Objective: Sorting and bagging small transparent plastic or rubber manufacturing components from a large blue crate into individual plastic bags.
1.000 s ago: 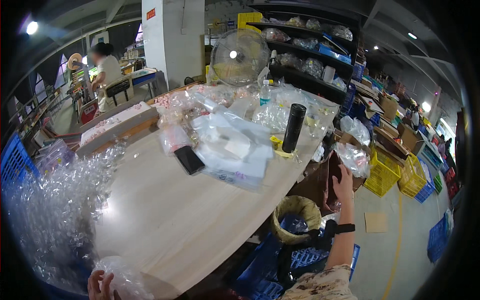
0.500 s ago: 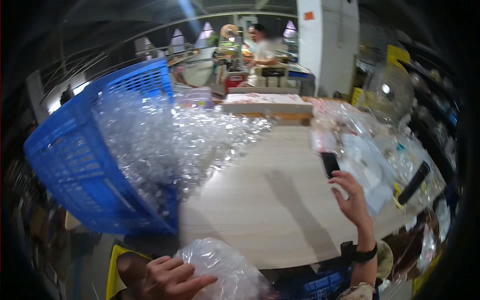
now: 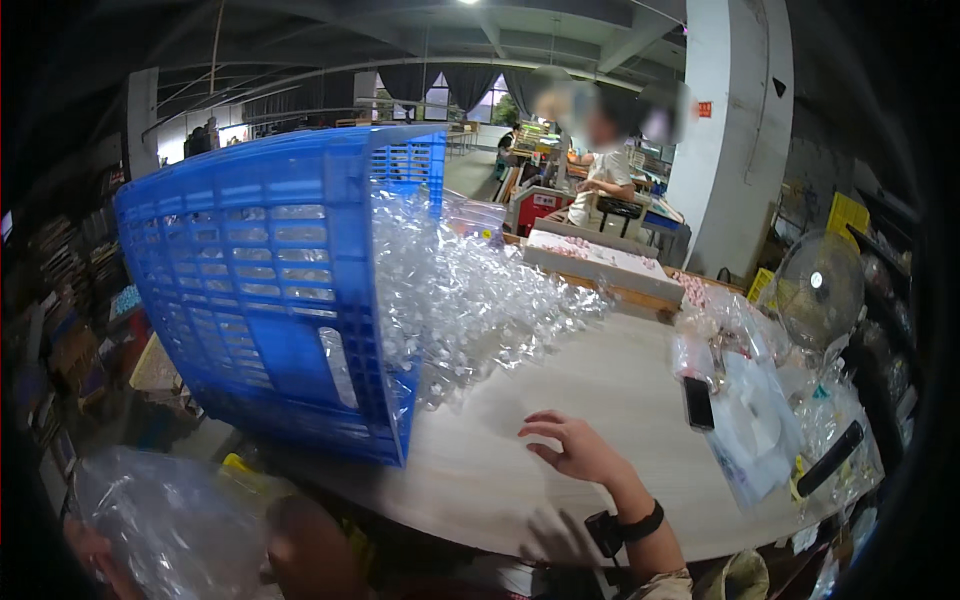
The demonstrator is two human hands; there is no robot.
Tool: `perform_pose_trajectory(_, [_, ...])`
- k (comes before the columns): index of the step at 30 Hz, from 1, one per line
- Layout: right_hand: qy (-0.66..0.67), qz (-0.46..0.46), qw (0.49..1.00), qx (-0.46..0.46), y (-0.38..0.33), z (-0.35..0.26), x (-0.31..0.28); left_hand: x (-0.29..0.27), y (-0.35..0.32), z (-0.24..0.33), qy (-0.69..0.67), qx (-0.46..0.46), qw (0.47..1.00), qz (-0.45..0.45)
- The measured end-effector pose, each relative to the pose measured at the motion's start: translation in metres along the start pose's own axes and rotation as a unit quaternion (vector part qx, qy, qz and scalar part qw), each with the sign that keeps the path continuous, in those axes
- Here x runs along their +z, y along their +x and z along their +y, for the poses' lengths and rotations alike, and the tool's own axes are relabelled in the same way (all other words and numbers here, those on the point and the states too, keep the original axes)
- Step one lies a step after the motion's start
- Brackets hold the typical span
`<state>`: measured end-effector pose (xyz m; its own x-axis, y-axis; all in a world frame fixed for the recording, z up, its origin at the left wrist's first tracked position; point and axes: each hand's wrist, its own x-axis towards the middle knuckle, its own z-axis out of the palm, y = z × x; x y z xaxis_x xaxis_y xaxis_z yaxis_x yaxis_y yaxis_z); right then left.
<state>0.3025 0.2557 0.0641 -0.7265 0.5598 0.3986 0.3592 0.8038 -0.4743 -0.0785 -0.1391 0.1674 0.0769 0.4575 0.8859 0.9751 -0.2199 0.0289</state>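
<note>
A crumpled clear plastic bag point(image 3: 170, 525) fills the lower left corner, below the table edge, and the left hand point(image 3: 85, 555) is closed on its left side, only a few fingers showing past the film. Just up and to the right of that hand, a large blue slatted plastic crate point(image 3: 265, 320) lies tipped on its side on the pale wooden table point(image 3: 600, 400), its open mouth facing right. A heap of small clear plastic pieces point(image 3: 470, 290) spills from it across the tabletop (too small to tell their exact shape).

The right hand point(image 3: 570, 445) rests open and palm down on the table, fingers spread toward the heap, holding nothing; a black wristband point(image 3: 640, 523) circles the wrist. To the right of this hand lie a flat black rectangular device point(image 3: 697, 402), a pile of clear plastic bags with white contents point(image 3: 760, 420) and a black cylindrical tube point(image 3: 828, 458). Farther right stands a round wire-caged fan point(image 3: 815, 290). Beyond the right hand, at the table's far edge, sits a long flat cardboard box point(image 3: 600, 262), and behind it a person in a white shirt point(image 3: 605, 180) works at another bench.
</note>
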Motion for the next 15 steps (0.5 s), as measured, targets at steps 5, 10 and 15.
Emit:
perform_pose_trajectory(5, [0.102,-0.011,0.994,-0.037,0.036,-0.020,0.035,0.021,-0.071,-0.036,0.070,-0.224,0.969,0.077])
perform_pose_trajectory(10, [0.193,-0.016,0.978,0.071,0.050,-0.044,0.065,0.055,-0.161,-0.100,0.171,-0.477,0.855,-0.109])
perform_pose_trajectory(15, [0.298,0.037,0.952,0.051,0.067,-0.072,0.078,0.084,-0.277,-0.152,0.146,-0.472,0.867,-0.065])
